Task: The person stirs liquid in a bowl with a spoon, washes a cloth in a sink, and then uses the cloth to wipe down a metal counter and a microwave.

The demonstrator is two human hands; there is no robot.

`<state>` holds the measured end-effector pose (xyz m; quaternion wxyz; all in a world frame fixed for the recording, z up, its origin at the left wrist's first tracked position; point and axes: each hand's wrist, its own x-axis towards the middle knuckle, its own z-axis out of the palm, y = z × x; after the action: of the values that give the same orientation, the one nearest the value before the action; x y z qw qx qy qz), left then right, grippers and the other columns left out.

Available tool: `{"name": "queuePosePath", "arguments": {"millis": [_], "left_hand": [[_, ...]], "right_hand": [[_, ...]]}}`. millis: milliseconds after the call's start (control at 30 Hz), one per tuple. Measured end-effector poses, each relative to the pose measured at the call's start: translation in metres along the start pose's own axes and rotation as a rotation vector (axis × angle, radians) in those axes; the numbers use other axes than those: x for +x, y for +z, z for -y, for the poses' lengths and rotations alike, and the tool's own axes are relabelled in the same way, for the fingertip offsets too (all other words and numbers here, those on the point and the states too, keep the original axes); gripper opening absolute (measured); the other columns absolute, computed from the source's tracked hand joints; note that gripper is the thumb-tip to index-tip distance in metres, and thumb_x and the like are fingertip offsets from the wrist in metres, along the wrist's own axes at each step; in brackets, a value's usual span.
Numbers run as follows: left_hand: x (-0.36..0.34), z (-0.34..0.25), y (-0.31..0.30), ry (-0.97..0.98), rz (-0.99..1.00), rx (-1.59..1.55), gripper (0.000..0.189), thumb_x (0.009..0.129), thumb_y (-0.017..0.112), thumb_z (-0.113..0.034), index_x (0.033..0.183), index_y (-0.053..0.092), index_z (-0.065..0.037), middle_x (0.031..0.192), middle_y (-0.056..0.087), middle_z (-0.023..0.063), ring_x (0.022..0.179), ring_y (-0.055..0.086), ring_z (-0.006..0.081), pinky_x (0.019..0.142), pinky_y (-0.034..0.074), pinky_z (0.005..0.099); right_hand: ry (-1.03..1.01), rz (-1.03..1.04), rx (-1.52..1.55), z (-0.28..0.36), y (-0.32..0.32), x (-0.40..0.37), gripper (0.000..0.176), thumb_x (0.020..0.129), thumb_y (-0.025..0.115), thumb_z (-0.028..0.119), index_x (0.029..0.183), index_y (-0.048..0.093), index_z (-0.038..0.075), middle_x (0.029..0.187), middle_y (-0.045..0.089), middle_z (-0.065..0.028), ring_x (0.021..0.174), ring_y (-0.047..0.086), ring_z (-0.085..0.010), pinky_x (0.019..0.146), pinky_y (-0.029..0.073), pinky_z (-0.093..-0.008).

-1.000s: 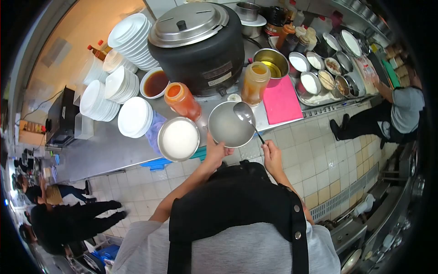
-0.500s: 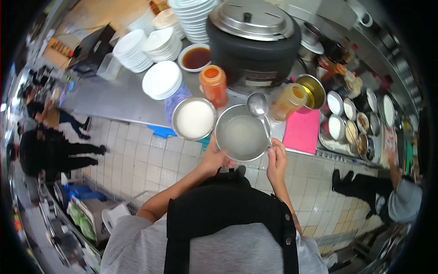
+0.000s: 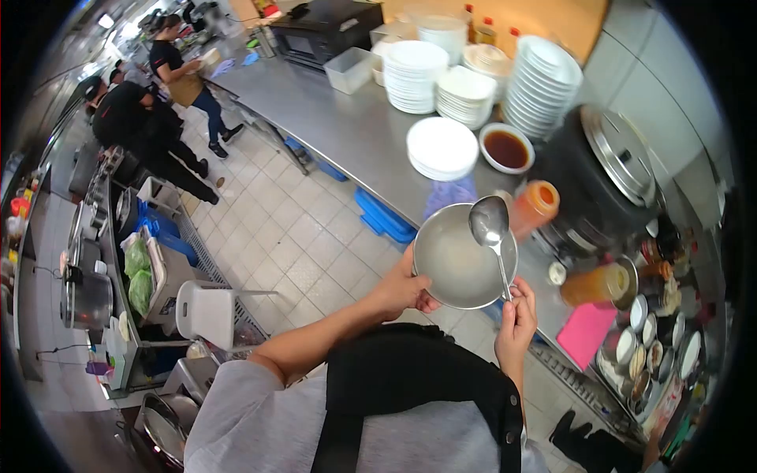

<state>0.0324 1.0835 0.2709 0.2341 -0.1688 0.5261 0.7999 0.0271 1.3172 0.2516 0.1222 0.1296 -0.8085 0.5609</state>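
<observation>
A round metal bowl [image 3: 449, 256] with cloudy whitish liquid in it is in my left hand [image 3: 404, 285], thumb over the rim and fingers beneath. My right hand [image 3: 516, 319] pinches the handle of a metal ladle [image 3: 489, 221] at the bowl's right side. The ladle's head lies over the far right part of the bowl. Just beyond the bowl are a squeeze bottle of orange sauce [image 3: 538, 206], a purple cloth [image 3: 449, 193] and a stack of white plates [image 3: 443, 146].
Along the steel counter [image 3: 331, 118] stand more plate stacks, a bowl of dark sauce [image 3: 506, 150] and a black rice cooker [image 3: 599, 177]. A yellowish bottle [image 3: 591, 285] and pink board [image 3: 587, 335] lie right. A white chair [image 3: 206, 311] is left; two people [image 3: 146, 118] stand farther off.
My view has swung left, so the counter items appear farther right. I still hold the bowl and ladle, and the second bowl of white contents no longer shows clearly.
</observation>
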Motion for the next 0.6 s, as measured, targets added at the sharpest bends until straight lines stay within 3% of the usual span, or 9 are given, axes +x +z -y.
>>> {"name": "queuePosePath", "arguments": {"millis": [200,300,467,600], "left_hand": [[-0.031,-0.043,-0.124,0.042,-0.085,-0.004,0.069,0.089,0.044,-0.003,0.142,0.007,-0.025,0.093,0.056,0.0156,0.06,0.06,0.0175,0.052,0.05,0.0277],[-0.044,-0.064,-0.183,0.06,-0.157,0.0,0.07,0.088,0.043,-0.001,0.142,0.006,-0.025,0.095,0.056,0.0161,0.06,0.06,0.0179,0.052,0.05,0.0277],[-0.051,-0.094,-0.276,0.08,-0.248,-0.075,0.073,0.087,0.043,0.001,0.143,0.004,-0.024,0.093,0.057,0.0167,0.059,0.061,0.0194,0.052,0.052,0.0292],[-0.041,-0.118,-0.35,0.119,-0.295,-0.158,0.073,0.086,0.043,0.002,0.143,0.004,-0.023,0.092,0.058,0.0172,0.059,0.061,0.0203,0.052,0.053,0.0301]], "right_hand": [[-0.015,0.024,0.093,0.037,0.133,0.02,0.021,0.09,0.05,0.009,0.072,0.049,-0.003,0.117,0.054,-0.0169,0.091,0.055,-0.0203,0.076,0.043,-0.0295],[0.052,0.071,0.167,0.05,0.202,0.03,0.021,0.09,0.047,0.009,0.072,0.049,-0.003,0.119,0.054,-0.0162,0.101,0.052,-0.0206,0.087,0.04,-0.0306],[0.065,0.184,0.202,0.07,0.299,0.068,0.02,0.09,0.052,0.01,0.077,0.053,-0.005,0.11,0.059,-0.0147,0.08,0.053,-0.0148,0.07,0.042,-0.0266],[-0.069,0.229,0.184,0.078,0.378,0.109,0.018,0.087,0.055,0.008,0.073,0.051,-0.003,0.11,0.058,-0.017,0.077,0.052,-0.0147,0.067,0.041,-0.0273]]}}
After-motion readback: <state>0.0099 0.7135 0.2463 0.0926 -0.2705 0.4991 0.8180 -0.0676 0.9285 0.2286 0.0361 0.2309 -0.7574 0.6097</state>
